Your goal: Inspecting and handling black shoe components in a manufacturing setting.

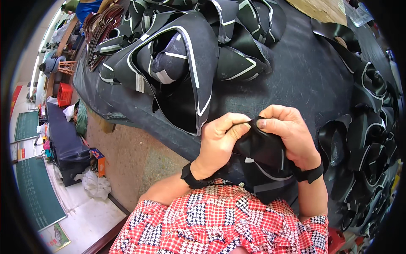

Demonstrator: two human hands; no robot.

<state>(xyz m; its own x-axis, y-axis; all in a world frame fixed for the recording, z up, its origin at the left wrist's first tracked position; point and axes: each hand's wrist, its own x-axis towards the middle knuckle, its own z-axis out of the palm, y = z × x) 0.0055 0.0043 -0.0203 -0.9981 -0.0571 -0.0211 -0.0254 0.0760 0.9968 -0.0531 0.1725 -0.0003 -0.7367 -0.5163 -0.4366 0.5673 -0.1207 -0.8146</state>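
Observation:
Between my two hands is a black leather-like piece (264, 150) with a light strip along part of its edge. My left hand (220, 142) pinches its upper edge between thumb and fingers. Close beside it, my right hand (292, 133) pinches the same edge, thumb on top. The piece hangs down from the fingertips toward my body, and its lower part lies near my shirt. Just beyond my left hand, a large curved black piece with white edge strips (192, 55) rests on the black-covered table (292, 84).
More black pieces with white strips (241, 63) are heaped at the far side. Another pile of black pieces (372, 148) lines the right. A bundle of brown strips (99, 31) lies far left. Beyond the table's left edge are a dark bench (67, 135) and an orange box (98, 161).

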